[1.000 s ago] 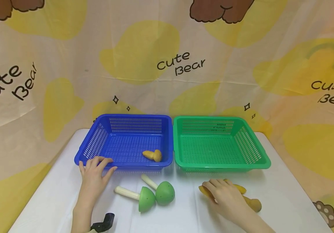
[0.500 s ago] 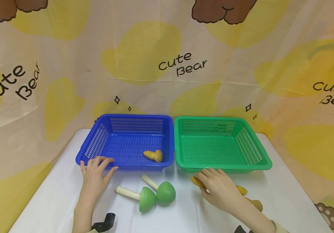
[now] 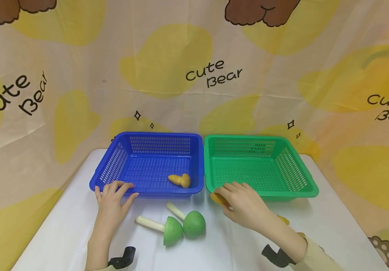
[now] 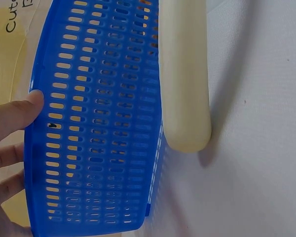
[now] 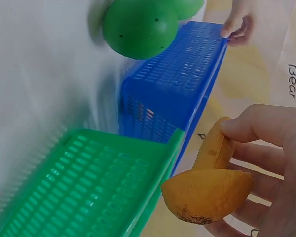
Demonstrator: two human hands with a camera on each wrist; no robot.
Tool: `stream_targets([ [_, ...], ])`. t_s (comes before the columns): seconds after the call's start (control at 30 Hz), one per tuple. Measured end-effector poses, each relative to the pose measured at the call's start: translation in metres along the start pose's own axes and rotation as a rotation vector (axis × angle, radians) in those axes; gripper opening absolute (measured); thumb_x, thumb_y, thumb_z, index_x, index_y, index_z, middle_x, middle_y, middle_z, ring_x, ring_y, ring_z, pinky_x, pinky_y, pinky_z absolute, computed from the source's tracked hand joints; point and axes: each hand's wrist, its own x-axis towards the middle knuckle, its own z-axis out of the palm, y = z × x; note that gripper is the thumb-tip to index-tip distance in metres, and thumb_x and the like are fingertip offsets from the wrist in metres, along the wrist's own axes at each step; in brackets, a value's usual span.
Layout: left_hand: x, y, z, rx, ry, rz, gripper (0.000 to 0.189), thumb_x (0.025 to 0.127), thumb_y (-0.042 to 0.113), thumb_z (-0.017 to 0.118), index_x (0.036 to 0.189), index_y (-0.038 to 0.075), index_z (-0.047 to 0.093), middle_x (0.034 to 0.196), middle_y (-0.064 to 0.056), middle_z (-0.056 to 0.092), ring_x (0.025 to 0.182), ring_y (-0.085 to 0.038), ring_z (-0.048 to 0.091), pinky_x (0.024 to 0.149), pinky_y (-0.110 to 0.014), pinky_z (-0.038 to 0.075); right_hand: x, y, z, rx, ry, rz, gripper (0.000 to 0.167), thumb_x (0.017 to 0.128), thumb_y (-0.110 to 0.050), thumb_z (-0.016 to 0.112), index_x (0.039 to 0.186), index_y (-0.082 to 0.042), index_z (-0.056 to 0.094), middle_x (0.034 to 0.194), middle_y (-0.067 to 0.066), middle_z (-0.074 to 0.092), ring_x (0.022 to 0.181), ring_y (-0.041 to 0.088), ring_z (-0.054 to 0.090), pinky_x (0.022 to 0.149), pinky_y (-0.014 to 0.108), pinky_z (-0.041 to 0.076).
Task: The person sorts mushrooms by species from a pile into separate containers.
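Note:
My right hand (image 3: 245, 205) holds a yellow-brown toy mushroom (image 5: 207, 195) by its stem, at the front rim of the green basket (image 3: 311, 188) in the head view. In the right wrist view its cap is turned toward the camera, with a dark patch on it. My left hand (image 3: 111, 205) grips the near left rim of the blue basket (image 3: 94, 177), thumb outside and fingers over the edge. Inside that basket lies another yellow-brown mushroom (image 3: 180, 180). Two green-capped mushrooms (image 3: 194, 224) with pale stems lie on the table before it.
Behind my right forearm, part of a yellow piece (image 3: 283, 219) shows on the white table (image 3: 214, 256). The two baskets stand side by side against a patterned cloth (image 3: 167, 64). A pale stem (image 4: 185, 74) lies close to the blue basket's outer wall in the left wrist view.
My right hand has lifted the yellow-brown mushroom and carried it left and forward, from the pieces at the right to the green basket's front rim. My left hand stays on the blue basket.

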Motion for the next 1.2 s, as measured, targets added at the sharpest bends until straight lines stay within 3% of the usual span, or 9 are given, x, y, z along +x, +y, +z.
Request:
stream_targets([
  [0.3,0.0,0.002,-0.001,0.005,0.003,0.001,0.024,0.078,0.015,0.078,0.098,0.009,0.068,0.102,-0.016,0.06,0.107,-0.042,0.047,0.103,-0.08,0.009,0.031,-0.001,-0.006,0.076,-0.031,-0.02,0.029,0.076,-0.017,0.074,0.105,-0.018,0.068,0.083,-0.009,0.062,0.071,0.007,0.052,0.062,0.022,0.041],
  [0.53,0.0,0.002,-0.001,0.006,0.006,0.001,0.024,0.078,0.014,0.078,0.099,0.009,0.068,0.102,-0.016,0.06,0.106,-0.041,0.048,0.103,-0.08,0.009,0.057,-0.002,-0.01,0.197,-0.054,-0.043,0.022,0.081,-0.013,0.068,0.103,-0.016,0.07,0.077,-0.01,0.06,0.066,0.006,0.05,0.058,0.018,0.04],
  [0.8,0.0,0.0,-0.001,0.012,-0.001,-0.004,0.024,0.078,0.015,0.078,0.099,0.008,0.068,0.102,-0.016,0.061,0.106,-0.041,0.048,0.104,-0.08,0.009,0.091,-0.003,-0.012,0.258,-0.186,-0.016,0.029,0.08,-0.012,0.068,0.109,-0.015,0.068,0.087,-0.005,0.064,0.07,0.009,0.052,0.059,0.021,0.043],
  [1.2,0.001,0.002,-0.001,0.016,-0.003,-0.006,0.025,0.078,0.016,0.077,0.099,0.008,0.068,0.103,-0.016,0.06,0.107,-0.042,0.047,0.103,-0.08,0.009,0.148,-0.004,0.0,0.243,-0.313,0.009,0.017,0.085,-0.015,0.066,0.101,-0.014,0.067,0.083,-0.004,0.06,0.073,0.011,0.052,0.055,0.02,0.039],
])
